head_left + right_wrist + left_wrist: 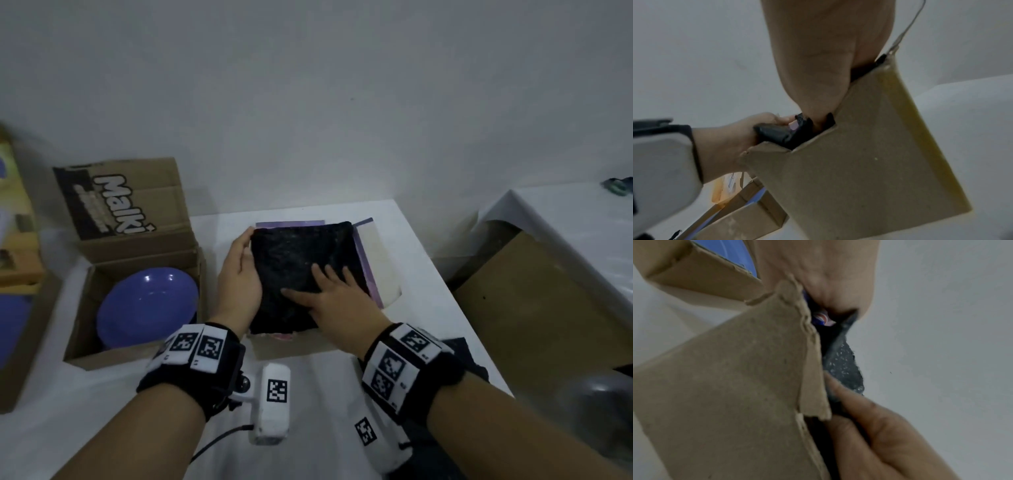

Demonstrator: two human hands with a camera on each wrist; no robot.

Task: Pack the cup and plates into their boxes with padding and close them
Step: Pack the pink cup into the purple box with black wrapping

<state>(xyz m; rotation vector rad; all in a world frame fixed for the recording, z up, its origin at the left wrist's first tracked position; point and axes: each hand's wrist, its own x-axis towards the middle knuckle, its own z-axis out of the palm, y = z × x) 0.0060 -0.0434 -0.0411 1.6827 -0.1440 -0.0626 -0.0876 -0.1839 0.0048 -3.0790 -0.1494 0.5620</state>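
With the right hand (337, 301) pressing spread fingers flat on the black foam pad (301, 270) and the left hand (239, 274) cupping its edge, uneven pressure could buckle the pad beside that grip.

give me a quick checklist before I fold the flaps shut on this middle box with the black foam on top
1. Black foam pad covers the box opening: ok.
2. Right hand lies flat on the foam, pressing it: ok.
3. Left hand holds the foam's left edge: ok.
4. Foam seated below the rim of the middle box: cannot tell.
5. What lies under the foam: cannot tell, hidden.
6. Blue plate in the left box has padding on top: not ok, bare, box open.
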